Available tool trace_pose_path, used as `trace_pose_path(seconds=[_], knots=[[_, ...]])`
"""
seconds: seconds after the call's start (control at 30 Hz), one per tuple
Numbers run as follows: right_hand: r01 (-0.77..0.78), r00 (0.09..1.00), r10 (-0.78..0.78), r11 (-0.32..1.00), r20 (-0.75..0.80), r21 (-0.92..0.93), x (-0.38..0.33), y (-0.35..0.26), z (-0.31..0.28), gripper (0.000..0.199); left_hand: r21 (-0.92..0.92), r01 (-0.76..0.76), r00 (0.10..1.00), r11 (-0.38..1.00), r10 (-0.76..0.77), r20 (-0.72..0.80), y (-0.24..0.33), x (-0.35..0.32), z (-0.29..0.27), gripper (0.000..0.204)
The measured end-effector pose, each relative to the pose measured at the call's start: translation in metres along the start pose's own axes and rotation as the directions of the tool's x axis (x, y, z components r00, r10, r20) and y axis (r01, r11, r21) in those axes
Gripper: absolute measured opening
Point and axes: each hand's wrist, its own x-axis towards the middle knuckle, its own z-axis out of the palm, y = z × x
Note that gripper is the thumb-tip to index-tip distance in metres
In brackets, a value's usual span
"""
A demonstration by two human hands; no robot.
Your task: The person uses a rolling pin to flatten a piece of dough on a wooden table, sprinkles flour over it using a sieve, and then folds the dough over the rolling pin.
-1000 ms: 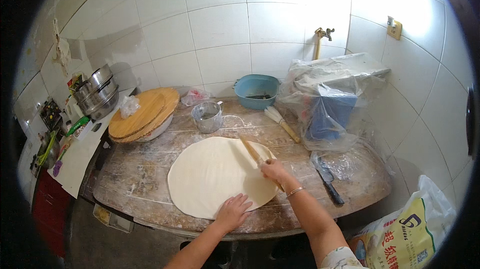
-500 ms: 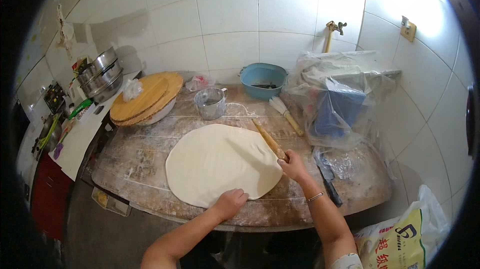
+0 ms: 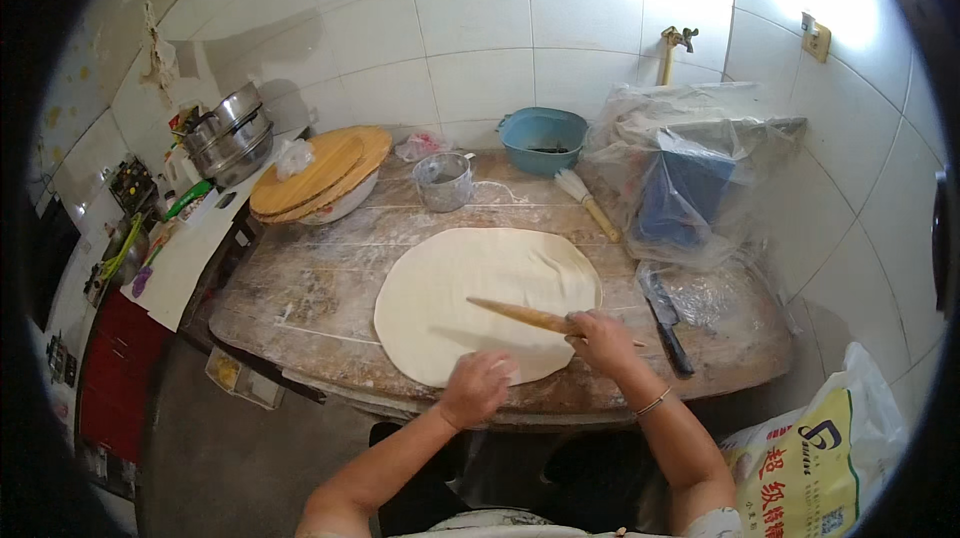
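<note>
A wide, flat oval dough sheet lies on the floured wooden board. My right hand is closed round the middle of a tapered wooden rolling pin. The pin points leftward over the right half of the dough, its shadow falling on the sheet below. At the dough's near edge is my left hand, its fingers blurred; I cannot make out whether they pinch the edge or only touch it. Faint ripples show near the sheet's right rim.
Right of the dough lie a cleaver and a brush. Behind stand a metal cup, a blue basin and a plastic-wrapped blue object. Round wooden lids cover a bowl at left. A flour sack stands at lower right.
The rolling pin has swung from the dough's right edge to lie more level over the sheet. My left hand has shifted slightly along the near edge. The whole view has moved a little.
</note>
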Motion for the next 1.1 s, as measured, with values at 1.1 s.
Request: trace_pose_path(seconds=[1.1], knots=[[0.453, 0.890, -0.450, 0.891, 0.078, -0.027, -0.012, -0.033, 0.075, 0.031, 0.043, -0.142, 0.963, 0.989, 0.128, 0.239, -0.093, -0.049, -0.063, 0.025]])
